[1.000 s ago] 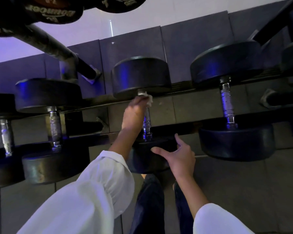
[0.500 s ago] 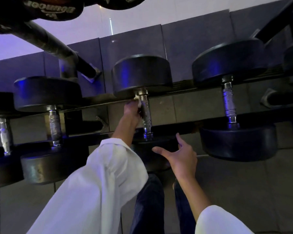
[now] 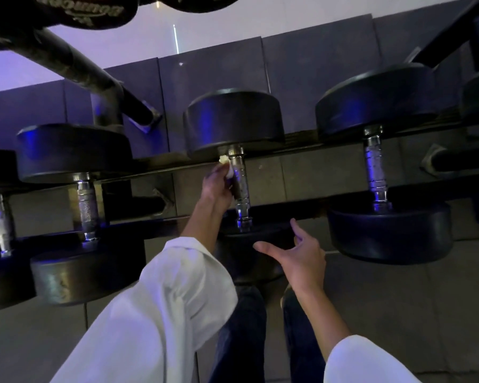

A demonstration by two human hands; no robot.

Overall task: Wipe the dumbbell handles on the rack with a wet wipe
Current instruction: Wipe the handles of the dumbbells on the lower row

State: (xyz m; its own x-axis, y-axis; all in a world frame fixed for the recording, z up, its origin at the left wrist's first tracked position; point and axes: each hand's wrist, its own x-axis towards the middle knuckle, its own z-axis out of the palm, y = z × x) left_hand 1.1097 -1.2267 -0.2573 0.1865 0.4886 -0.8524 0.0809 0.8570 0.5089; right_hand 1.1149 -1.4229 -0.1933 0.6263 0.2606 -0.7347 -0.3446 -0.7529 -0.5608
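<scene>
The left hand (image 3: 217,186) had shifted from the front of the middle dumbbell handle (image 3: 241,186) to its left side, pinching the wet wipe (image 3: 227,169) against its upper end on the rack (image 3: 310,147); the right hand (image 3: 302,261) was spread near the lower head (image 3: 241,258)

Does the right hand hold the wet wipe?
No, the left hand presses the wet wipe on the handle; the right hand is empty.
</scene>
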